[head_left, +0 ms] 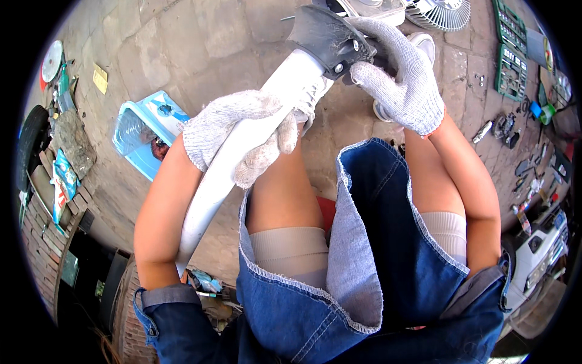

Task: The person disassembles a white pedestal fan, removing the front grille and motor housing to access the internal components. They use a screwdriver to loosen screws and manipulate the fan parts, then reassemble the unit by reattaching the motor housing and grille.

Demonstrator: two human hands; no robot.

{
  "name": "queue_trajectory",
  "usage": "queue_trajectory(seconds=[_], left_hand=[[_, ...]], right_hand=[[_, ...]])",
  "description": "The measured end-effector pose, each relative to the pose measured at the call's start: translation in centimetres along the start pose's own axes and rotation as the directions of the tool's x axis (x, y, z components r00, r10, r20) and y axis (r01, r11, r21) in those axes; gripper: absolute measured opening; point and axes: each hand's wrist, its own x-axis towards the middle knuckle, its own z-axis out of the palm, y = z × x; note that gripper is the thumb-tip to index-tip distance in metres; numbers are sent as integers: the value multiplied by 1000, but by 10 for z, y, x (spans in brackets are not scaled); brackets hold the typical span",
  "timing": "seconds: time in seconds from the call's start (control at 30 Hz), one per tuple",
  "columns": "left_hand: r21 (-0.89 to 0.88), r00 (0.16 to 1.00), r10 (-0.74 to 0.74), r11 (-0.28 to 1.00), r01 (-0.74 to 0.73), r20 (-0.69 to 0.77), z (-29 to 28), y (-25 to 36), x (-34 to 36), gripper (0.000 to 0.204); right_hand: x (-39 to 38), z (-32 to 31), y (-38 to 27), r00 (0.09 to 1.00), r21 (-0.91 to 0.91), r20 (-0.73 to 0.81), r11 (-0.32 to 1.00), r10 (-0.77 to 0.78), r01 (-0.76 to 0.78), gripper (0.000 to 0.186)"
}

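A long white tube (213,182) slants up between my legs, with a black plastic fitting (321,37) with bolts on its upper end. My left hand (236,124), in a knitted glove, is closed around the middle of the tube. My gloved right hand (403,82) grips the black fitting from the right, thumb near a bolt at its lower edge; some of its fingers are hidden behind the fitting. The lower end of the tube is hidden by my left arm.
A blue plastic basin (130,124) sits at the left, near tools, a tire (31,145) and a stone (74,145). A fan-like grille (445,13) is at the top. A green socket case (509,51), scattered tools and a white vehicle (536,255) are at the right.
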Motion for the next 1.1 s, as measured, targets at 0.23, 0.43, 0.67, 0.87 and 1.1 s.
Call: queue_trajectory(seconds=[0.23, 0.43, 0.67, 0.87, 1.1], left_hand=[[123, 966, 115, 988, -88, -231, 18, -18, -4, 51], [116, 972, 13, 993, 15, -236, 46, -3, -9, 49], [218, 954, -33, 971, 101, -298, 44, 0, -12, 42], [214, 931, -1, 973, 85, -364, 62, 3, -10, 47], [163, 953, -17, 984, 69, -301, 53, -1, -10, 46]], right_hand=[[-3, -4, 2, 993, -155, -15, 981, -121, 117, 50], [-6, -2, 6, 991, -105, -47, 987, -126, 121, 51], [-7, -5, 10, 994, -120, -35, 987, -107, 103, 54], [-8, -7, 11, 994, -120, -16, 987, -106, 103, 53], [-8, -5, 12, 994, -154, -36, 984, -99, 92, 52]])
